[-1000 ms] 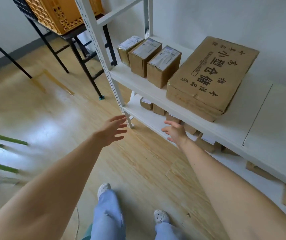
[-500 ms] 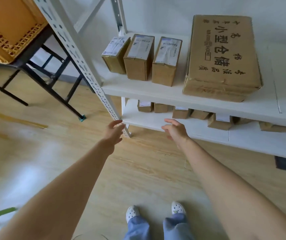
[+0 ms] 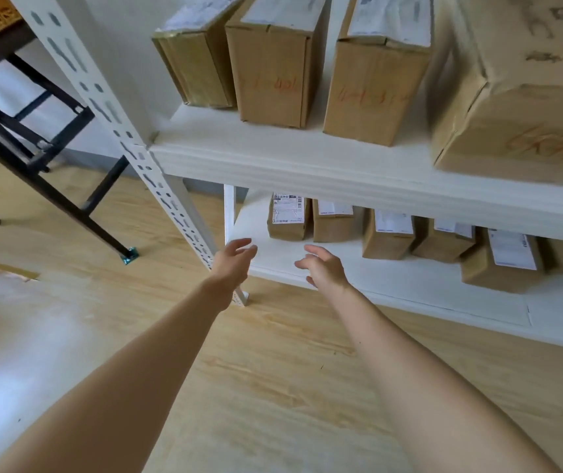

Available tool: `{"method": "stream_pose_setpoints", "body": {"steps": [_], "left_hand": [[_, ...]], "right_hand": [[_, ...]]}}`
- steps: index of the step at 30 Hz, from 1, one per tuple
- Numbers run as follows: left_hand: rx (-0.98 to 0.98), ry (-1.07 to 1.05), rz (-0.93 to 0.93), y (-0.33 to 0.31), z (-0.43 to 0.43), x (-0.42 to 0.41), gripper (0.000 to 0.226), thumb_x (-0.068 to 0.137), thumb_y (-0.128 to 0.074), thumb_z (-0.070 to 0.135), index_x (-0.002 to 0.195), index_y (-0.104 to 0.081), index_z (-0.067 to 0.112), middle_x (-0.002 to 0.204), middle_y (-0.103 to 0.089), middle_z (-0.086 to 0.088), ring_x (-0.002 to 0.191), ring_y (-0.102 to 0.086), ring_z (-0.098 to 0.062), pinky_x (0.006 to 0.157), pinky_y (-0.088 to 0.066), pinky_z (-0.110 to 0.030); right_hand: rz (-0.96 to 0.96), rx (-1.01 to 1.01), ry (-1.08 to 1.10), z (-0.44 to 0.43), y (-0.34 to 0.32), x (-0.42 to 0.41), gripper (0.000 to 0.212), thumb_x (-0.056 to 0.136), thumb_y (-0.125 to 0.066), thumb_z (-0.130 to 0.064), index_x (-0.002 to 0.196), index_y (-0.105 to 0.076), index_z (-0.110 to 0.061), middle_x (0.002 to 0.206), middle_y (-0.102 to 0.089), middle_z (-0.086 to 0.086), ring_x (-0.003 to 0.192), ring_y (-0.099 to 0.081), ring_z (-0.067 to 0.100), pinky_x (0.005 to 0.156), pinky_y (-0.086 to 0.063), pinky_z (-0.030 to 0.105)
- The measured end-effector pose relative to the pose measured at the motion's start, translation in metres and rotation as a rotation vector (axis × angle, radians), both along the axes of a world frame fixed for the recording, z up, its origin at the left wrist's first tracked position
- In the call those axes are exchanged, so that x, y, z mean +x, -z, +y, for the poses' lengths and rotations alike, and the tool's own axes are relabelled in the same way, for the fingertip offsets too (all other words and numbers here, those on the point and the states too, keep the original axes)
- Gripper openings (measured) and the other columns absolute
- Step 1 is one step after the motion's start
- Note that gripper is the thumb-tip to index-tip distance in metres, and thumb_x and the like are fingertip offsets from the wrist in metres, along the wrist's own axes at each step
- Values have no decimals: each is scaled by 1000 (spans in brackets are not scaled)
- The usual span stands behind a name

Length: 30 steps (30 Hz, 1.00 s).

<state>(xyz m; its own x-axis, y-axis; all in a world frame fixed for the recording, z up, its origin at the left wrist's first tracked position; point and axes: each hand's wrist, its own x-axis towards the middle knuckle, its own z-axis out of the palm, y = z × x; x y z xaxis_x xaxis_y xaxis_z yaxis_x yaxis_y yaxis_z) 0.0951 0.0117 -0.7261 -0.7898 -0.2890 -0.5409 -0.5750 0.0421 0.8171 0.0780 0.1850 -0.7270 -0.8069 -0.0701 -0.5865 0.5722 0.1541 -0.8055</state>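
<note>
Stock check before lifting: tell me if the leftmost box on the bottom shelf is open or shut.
Shut. The leftmost box shows no raised flap, and a white label lies flat across its top.

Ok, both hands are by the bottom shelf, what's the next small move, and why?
Probably reach in and set both palms beside the leftmost box on the bottom shelf. The left hand and right hand are open, empty and short of it, and it is the box nearest them.
</note>
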Motion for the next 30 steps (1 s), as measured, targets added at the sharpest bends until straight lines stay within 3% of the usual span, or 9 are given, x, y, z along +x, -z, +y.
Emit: {"method": "stream_pose_setpoints", "body": {"steps": [2, 6, 10, 13, 15, 19, 22, 26, 30], "left_hand": [[-8, -5, 45, 31, -4, -21, 36, 102, -56, 22, 138, -55, 17, 122, -57, -4, 106, -54, -21, 102, -46, -39], [-33, -17, 117, 81, -4, -57, 41, 101, -58, 28, 140, -53, 16, 125, -55, -2, 121, -51, -22, 113, -39, -43], [-52, -52, 163, 131, -7, -89, 70, 80, -59, 61, 140, -52, 27, 140, -54, 2, 130, -49, -26, 115, -35, -47], [36, -75, 248, 148, 0, -109, 57, 98, -51, 54, 146, -44, 24, 133, -50, 0, 122, -47, -23, 110, -34, -37], [54, -53, 292, 156, 5, -122, 54, 102, -47, 47, 149, -40, 21, 142, -46, -2, 128, -44, -22, 113, -32, -36], [56, -57, 341, 165, 11, -134, 38, 104, -44, 47, 135, -51, 27, 124, -51, 3, 113, -48, -22, 99, -37, -32], [48, -87, 371, 171, 9, -135, 38, 100, -42, 54, 114, -61, 25, 127, -64, -4, 114, -60, -27, 102, -45, -36], [141, -92, 391, 177, 7, -117, 39, 100, -47, 46, 124, -63, 20, 127, -66, -7, 118, -62, -24, 106, -49, -36], [191, -111, 399, 174, 7, -95, 37, 101, -55, 42, 122, -61, 14, 125, -67, -9, 117, -63, -24, 94, -54, -30]], "right_hand": [[57, 4, -28, -3, 28, -21, 60, 93, -59, -7, 150, -40, -10, 154, -40, 9, 141, -39, 23, 112, -31, 28], [140, 24, -78, -7, 80, -50, 71, 93, -60, -8, 155, -28, -14, 161, -28, 5, 147, -27, 22, 115, -25, 33], [224, 16, -103, -7, 124, -71, 75, 93, -60, -7, 157, -20, -12, 158, -29, 2, 146, -27, 20, 110, -25, 28], [324, 37, -109, -8, 145, -85, 79, 85, -65, -14, 155, -28, -11, 154, -38, 2, 144, -33, 22, 113, -27, 30], [360, 51, -120, -9, 152, -93, 82, 82, -66, -17, 155, -28, -11, 154, -38, 4, 144, -34, 23, 114, -29, 32], [429, 26, -128, -12, 163, -109, 90, 71, -67, -21, 154, -32, -16, 151, -45, 4, 137, -42, 22, 114, -33, 37], [448, -31, -89, -16, 169, -109, 82, 76, -68, -12, 152, -36, -13, 148, -48, 3, 135, -44, 21, 111, -34, 32], [474, -96, -36, -18, 176, -93, 63, 78, -66, -1, 139, -52, -11, 130, -62, 3, 120, -55, 19, 97, -41, 26], [480, -163, -8, -18, 175, -70, 45, 81, -63, 3, 124, -61, -11, 114, -69, 3, 104, -61, 17, 78, -43, 21]]}}
